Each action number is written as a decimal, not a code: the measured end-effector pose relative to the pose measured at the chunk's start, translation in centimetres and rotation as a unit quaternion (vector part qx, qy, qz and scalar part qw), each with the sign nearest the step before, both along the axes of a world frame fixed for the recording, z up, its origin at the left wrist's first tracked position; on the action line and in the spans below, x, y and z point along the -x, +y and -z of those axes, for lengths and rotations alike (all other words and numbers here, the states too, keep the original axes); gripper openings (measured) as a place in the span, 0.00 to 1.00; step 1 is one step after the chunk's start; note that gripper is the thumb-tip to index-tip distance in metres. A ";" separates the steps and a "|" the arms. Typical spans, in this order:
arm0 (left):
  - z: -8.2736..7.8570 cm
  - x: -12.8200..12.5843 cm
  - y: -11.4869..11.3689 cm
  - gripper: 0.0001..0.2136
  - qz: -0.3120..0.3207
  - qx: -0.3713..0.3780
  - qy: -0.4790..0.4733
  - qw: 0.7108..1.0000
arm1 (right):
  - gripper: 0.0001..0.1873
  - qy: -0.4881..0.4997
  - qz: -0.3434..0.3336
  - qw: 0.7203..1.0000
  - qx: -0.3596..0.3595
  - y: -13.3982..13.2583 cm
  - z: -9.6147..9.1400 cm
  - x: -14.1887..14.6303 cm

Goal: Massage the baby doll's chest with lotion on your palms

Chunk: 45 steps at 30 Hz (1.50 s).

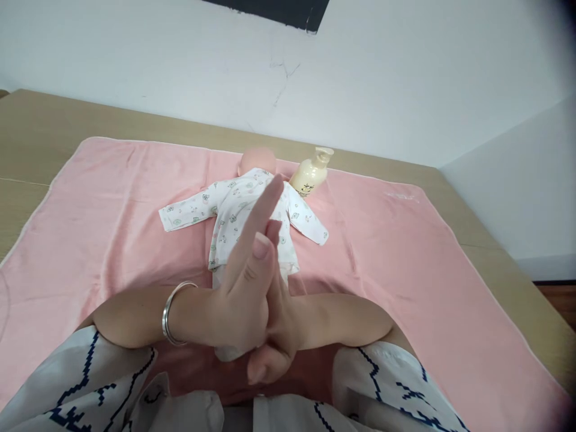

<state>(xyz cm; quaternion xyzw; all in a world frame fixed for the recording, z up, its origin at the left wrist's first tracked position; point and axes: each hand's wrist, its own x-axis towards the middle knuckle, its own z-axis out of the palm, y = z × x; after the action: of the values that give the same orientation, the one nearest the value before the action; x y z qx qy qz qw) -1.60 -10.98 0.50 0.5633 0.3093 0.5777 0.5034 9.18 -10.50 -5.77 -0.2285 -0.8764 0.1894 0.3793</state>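
Just this side of the doll, the left hand, straight-fingered, meets the right hand. The right's finger pose I can't tell.

A doll is lying stretched out on a pink cloth, its smooth, bare, rounded head pointing toward the far edge. It is wearing a white long-sleeved top that is showing small green and pinkish prints, and both sleeves are spreading outward, slanting slightly downward. Its middle and lower parts are staying mostly hidden. Just beside its head and shoulder, a cream-yellow pump bottle with dark markings is appearing tilted, its nozzle pointing right.
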 end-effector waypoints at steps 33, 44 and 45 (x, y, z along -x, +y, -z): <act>10.1 0.2 14.1 0.24 -0.249 -0.020 0.104 0.963 | 0.35 -0.265 0.344 0.900 0.049 11.9 1.0 -1.8; 11.0 0.2 13.9 0.25 -0.264 -0.068 0.126 0.954 | 0.29 -0.256 0.244 0.935 0.039 14.7 1.4 -2.9; 11.2 0.2 14.0 0.25 -0.266 -0.084 0.133 0.951 | 0.31 -0.249 0.288 0.923 0.050 14.2 1.4 -2.7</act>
<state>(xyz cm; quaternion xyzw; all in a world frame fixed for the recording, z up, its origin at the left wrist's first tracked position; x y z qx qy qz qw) -1.84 3.01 -10.69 0.5729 0.4623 0.6343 0.2362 11.91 3.74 -7.20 -0.5294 -0.8285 0.0530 0.1745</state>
